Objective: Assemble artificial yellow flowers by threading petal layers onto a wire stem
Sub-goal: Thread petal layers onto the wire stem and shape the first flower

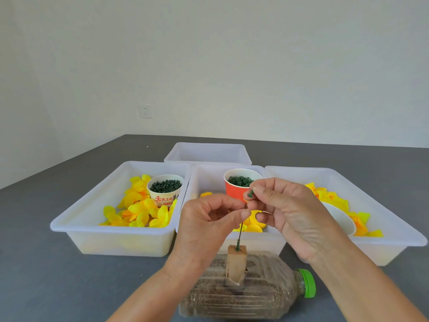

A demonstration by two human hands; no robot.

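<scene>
So the big grey table (69, 263) had four white bins on it: a left bin (76, 231) full of yellow petals (137, 212), a middle bin (199, 182), a right bin (380, 219) with more petals, and a bare-looking one at the back (207, 153). In front lay a sand-filled bottle (262, 296) on its side with a wooden block (236, 263) stuck in it, and the wire stem (241, 228) stood up out of that block.

Progress-wise, I'd say it was barely started. The stem looked bare, with no petal layer on it that I could see, so all the threading was left to do.

The left hand (206, 231) was pinching the wire near its top between thumb and forefinger, steadying it. The right hand (290, 212) was just above and beside it, fingertips closed on a small green piece (250, 194), probably from the orange cup (236, 189) right behind; the cream cup (164, 189) in the left bin held similar green bits. That piece sat right over the wire's tip, close but whether touching, couldn't tell.
</scene>
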